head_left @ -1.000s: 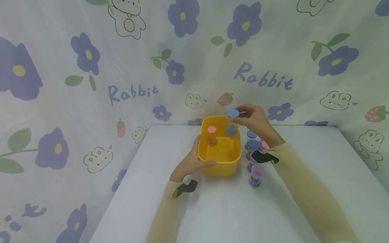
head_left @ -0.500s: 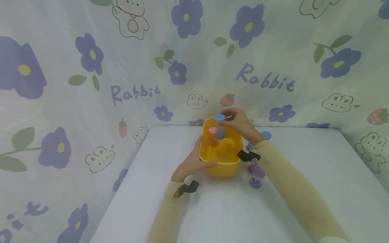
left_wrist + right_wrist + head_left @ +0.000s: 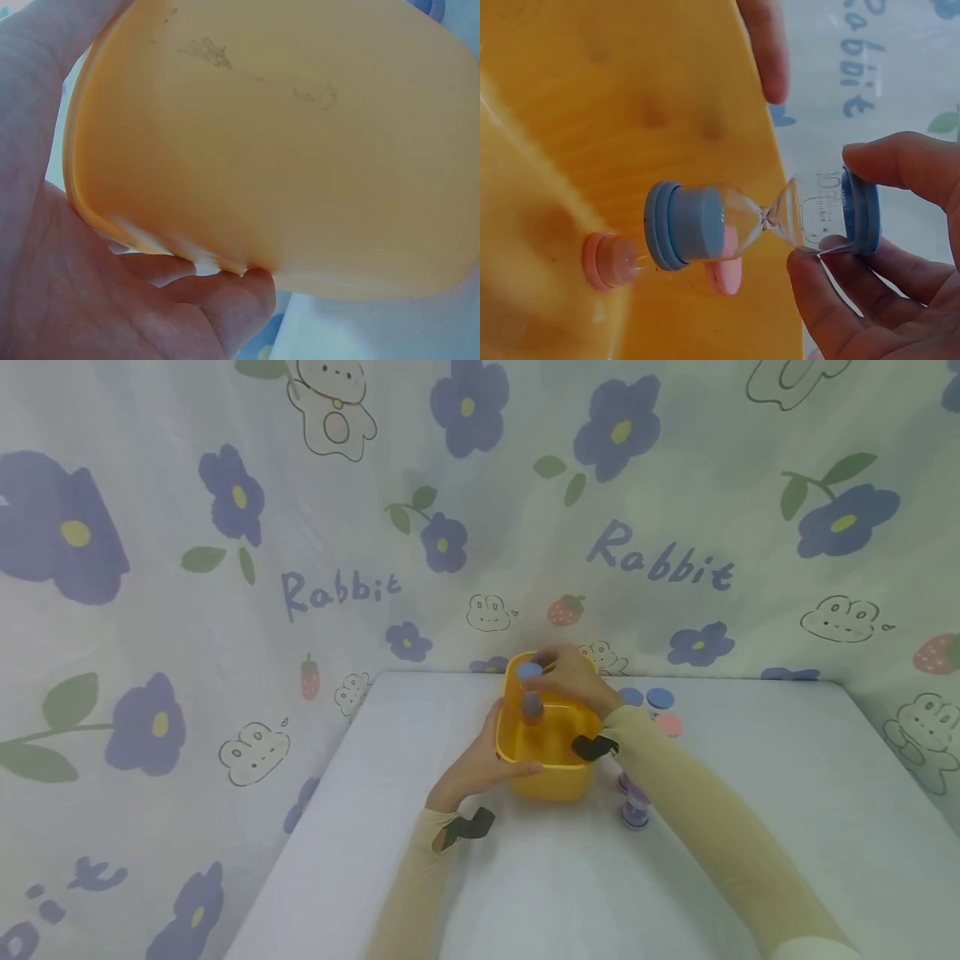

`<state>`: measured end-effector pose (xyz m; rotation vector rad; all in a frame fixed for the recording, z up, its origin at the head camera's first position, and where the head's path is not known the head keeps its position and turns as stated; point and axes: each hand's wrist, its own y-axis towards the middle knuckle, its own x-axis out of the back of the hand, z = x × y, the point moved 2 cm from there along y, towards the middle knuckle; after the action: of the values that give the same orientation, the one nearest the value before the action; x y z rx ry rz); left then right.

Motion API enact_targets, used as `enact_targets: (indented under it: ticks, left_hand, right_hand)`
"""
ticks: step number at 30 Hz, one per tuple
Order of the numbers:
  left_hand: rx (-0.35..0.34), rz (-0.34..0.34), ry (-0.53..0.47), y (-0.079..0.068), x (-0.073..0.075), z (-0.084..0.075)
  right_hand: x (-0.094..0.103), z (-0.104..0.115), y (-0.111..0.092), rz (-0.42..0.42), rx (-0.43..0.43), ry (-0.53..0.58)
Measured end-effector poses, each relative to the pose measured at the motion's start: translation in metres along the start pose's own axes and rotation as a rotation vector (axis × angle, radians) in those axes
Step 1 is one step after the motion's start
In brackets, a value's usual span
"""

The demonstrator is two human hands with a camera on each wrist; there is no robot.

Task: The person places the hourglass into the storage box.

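My right hand [image 3: 573, 681] pinches a blue-capped sand timer [image 3: 769, 217] by its upper cap and glass. The timer is upright in the head view, inside the outline of the yellow bin [image 3: 547, 769], and blue sand fills its lower bulb. Behind it in the right wrist view, a pink-capped sand timer [image 3: 615, 260] stands in the bin. My left hand [image 3: 477, 768] grips the bin's near left corner, thumb along the front wall. In the left wrist view its fingers [image 3: 240, 304] curl around the edge of the bin's wall [image 3: 285, 165].
Right of the bin, partly behind my right forearm, stand more sand timers: two with blue caps [image 3: 660, 697], one pink-capped timer [image 3: 668, 724] and purple ones [image 3: 635, 812]. A flower-and-rabbit printed curtain [image 3: 525, 527] hangs behind the white table [image 3: 555, 877].
My right hand has carried the blue sand timer leftward and lower, from the bin's right rim over to its left side. The left hand keeps its grip on the bin.
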<state>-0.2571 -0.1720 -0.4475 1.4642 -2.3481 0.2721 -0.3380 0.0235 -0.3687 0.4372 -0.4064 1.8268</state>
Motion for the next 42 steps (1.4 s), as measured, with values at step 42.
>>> enact_targets:
  ticks: [42]
  left_hand:
    - [-0.015,0.011,0.000,0.000,0.001,-0.004]
  right_hand:
    - [-0.033,-0.015,0.014,0.090,-0.056,-0.230]
